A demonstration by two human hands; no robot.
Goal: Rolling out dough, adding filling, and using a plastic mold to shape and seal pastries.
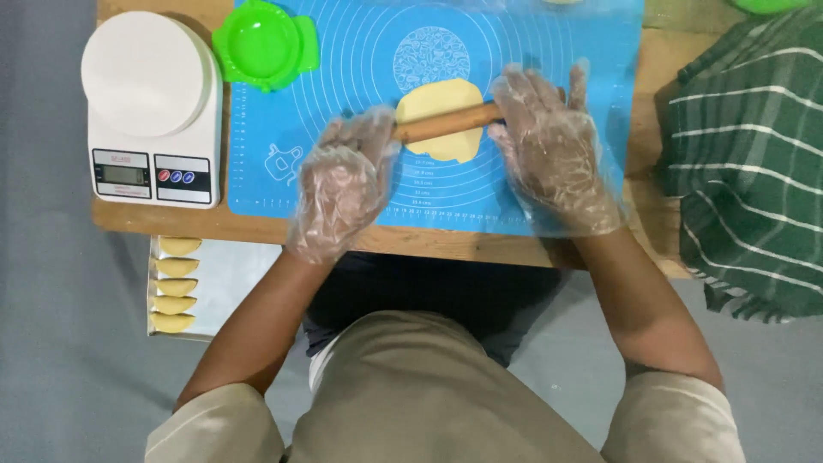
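Under the rolling pin [446,123], flat pale-yellow dough [439,103]

Upper left of your frame: white kitchen scale [153,107] with a round white platform, sitting on the wooden table [257,230]. Just right of the scale you've got a green plastic dumpling press [266,43], lying open and overlapping the top left corner of the blue silicone mat [343,69]. Lower left, below the table edge: metal tray [225,283] with five folded yellow dumplings [175,284] in a column. Right edge: green cloth with white stripes [750,163].
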